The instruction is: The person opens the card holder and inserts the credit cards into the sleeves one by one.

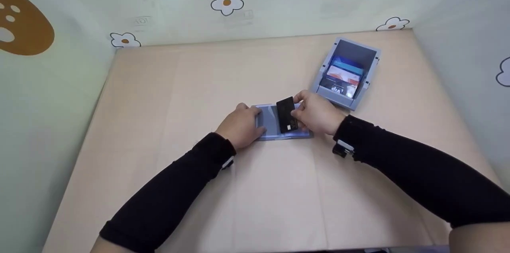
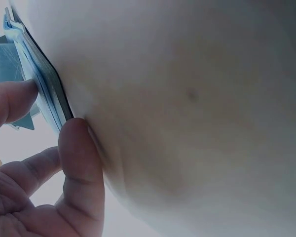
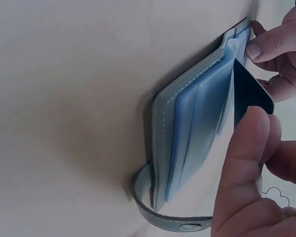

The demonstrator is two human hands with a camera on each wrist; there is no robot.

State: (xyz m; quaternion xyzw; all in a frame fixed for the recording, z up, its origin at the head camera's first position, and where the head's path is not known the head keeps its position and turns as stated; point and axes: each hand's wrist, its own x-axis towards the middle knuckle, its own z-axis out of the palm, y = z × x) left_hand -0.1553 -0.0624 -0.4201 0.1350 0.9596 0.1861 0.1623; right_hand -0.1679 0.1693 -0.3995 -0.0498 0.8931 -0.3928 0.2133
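A blue-grey card wallet [image 1: 267, 123] lies spread open on the table. My left hand [image 1: 241, 125] grips its left edge between thumb and fingers. Above the wallet's middle fold, my right hand [image 1: 316, 113] pinches a black card [image 1: 285, 115] by its right side. The card stands tilted, a small light chip near its bottom. In the right wrist view, the card [image 3: 251, 91] is close to the fold, and stitched pockets [image 3: 200, 118] show on the wallet's near half. Whether the card's lower edge is inside a pocket, I cannot tell.
A grey open box [image 1: 372, 71] stands behind my right hand, with several cards [image 1: 342, 74] in it. From the wallet's end loops a strap [image 3: 172, 224] with a snap button. Pale flower-printed walls [image 1: 179, 14] border the beige table [image 1: 191, 77] at the back and sides.
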